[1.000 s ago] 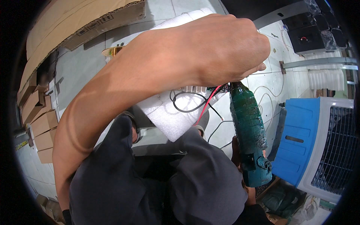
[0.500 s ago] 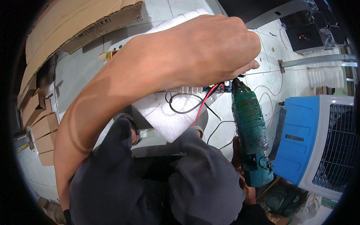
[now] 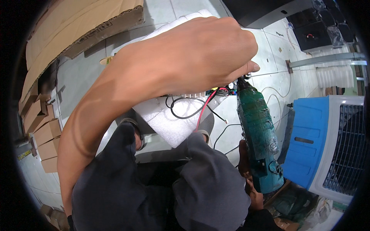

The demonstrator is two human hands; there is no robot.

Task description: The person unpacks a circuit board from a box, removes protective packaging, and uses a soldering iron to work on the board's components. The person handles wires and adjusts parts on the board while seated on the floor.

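My left hand [image 3: 219, 50] reaches across from the left with its back up and its fingers curled under, near the tip of the tool. What those fingers hold, if anything, is hidden below the hand. My right hand [image 3: 246, 165] is wrapped round a green, tape-wrapped handheld power tool [image 3: 259, 134], whose black nose points up under the left hand. Part of a circuit board [image 3: 233, 91] shows beneath the left wrist, lying on white foam [image 3: 169, 129]. Red wire [image 3: 203, 111] and a looped black cable [image 3: 181, 116] trail from the board over the foam.
Cardboard [image 3: 84, 27] lies at the far left, with several small boxes [image 3: 48, 133] nearer. A blue and white air cooler [image 3: 308, 138] stands at the right. Black equipment [image 3: 266, 11] is at the back right. My knees [image 3: 210, 184] flank the near side.
My left hand has shifted slightly left and the red wire and cable have moved a little. The power tool stays in my right hand, nearly in place.
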